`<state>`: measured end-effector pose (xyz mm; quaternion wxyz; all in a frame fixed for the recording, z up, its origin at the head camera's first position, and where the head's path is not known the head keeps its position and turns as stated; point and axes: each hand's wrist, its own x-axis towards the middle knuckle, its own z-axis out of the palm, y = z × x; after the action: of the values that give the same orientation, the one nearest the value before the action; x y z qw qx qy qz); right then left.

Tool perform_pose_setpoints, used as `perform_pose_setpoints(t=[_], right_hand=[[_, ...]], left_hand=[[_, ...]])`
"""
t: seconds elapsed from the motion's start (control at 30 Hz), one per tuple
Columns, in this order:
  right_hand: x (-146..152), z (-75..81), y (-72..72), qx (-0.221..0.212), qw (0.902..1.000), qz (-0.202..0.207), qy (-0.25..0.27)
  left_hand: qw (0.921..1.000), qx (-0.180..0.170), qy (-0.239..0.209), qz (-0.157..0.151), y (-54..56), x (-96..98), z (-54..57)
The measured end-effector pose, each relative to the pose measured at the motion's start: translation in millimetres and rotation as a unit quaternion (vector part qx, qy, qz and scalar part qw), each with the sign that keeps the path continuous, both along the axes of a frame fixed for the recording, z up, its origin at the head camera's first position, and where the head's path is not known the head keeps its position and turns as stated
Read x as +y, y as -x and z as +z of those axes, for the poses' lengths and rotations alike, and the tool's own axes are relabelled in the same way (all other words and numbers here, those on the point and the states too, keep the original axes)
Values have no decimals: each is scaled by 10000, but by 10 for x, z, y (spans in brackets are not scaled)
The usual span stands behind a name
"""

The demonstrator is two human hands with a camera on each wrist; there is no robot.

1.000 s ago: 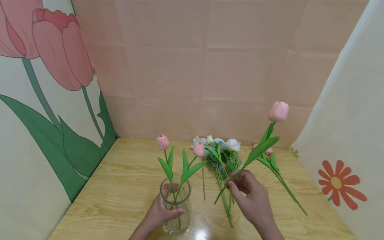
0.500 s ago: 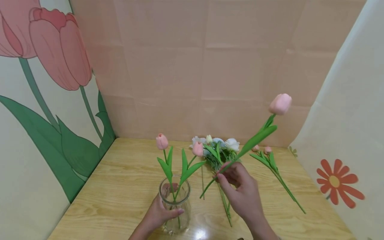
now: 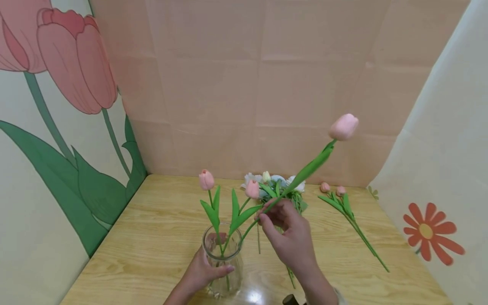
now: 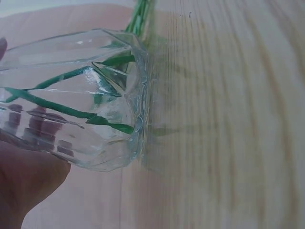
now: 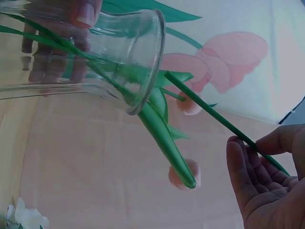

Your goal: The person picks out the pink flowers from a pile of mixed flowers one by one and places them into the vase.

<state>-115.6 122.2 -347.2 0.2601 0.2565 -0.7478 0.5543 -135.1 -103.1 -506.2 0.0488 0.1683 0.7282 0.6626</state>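
Observation:
My left hand point(image 3: 207, 269) grips a clear glass vase point(image 3: 237, 275) around its side, the thumb across the front. Two pink tulips point(image 3: 207, 180) with green leaves stand in the vase, their stems crossing inside; the left wrist view shows the stem ends point(image 4: 124, 128) near the base. My right hand point(image 3: 287, 231) pinches the stem of another pink tulip point(image 3: 344, 127) between thumb and fingertips. That tulip leans up to the right. In the right wrist view its bare stem end point(image 5: 167, 75) is close outside the vase's mouth point(image 5: 159, 57).
White and pale blue flowers point(image 3: 253, 180) with long stems lie behind my right hand on the wooden table point(image 3: 160, 228). Farther right lie two more pink tulips point(image 3: 340, 191). A dark object point(image 3: 290, 300) shows at the bottom edge. Printed sheets enclose the table.
My right hand has moved left with its tulip, bringing the stem end to the vase's rim and tilting the flower farther over. The left hand and vase stay in place.

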Motion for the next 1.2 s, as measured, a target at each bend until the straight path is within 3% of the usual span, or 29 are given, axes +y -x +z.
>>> perform_pose_setpoints(t=[0.6, 1.0, 1.2], right_hand=[[-94, -166, 37, -87, 9982, -92, -591], [-191, -310, 66, 163, 9944, -2, -1045], [-238, -354, 84, 246, 9928, 45, -1173]], left_hand=[[9998, -36, -162, -117, 14, 2, -7], [10000, 16, -70, -13, 14, 5, -18], [9996, -95, -217, -119, 13, 6, -5]])
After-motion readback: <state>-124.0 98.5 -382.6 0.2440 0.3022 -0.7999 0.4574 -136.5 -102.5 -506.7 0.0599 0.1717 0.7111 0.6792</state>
